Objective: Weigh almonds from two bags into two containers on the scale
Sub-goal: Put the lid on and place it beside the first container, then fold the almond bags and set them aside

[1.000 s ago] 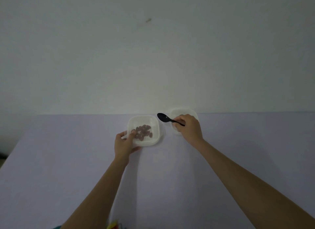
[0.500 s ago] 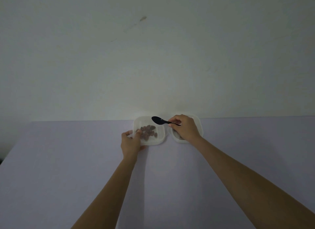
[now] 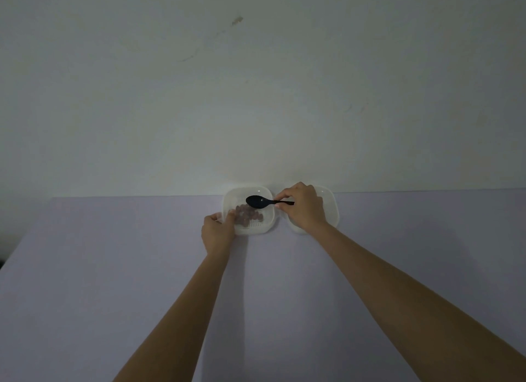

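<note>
Two white square containers stand side by side at the far edge of the table, against the wall. The left container [image 3: 264, 226] holds several brown almonds [image 3: 247, 213]. My left hand [image 3: 217, 232] grips its near-left corner. My right hand [image 3: 304, 206] pinches the handle of a black spoon [image 3: 257, 201], whose bowl hovers over the left container. This hand covers most of the right container [image 3: 330, 208], so its contents are hidden. No bags or scale show.
The pale lilac table [image 3: 113, 267] runs from the wall toward me, its left edge falling off at the far left. A plain off-white wall [image 3: 256, 82] rises directly behind the containers.
The spoon has moved left, from between the containers to over the left one. The view has tilted up, so hands and containers sit farther right and closer to the wall.
</note>
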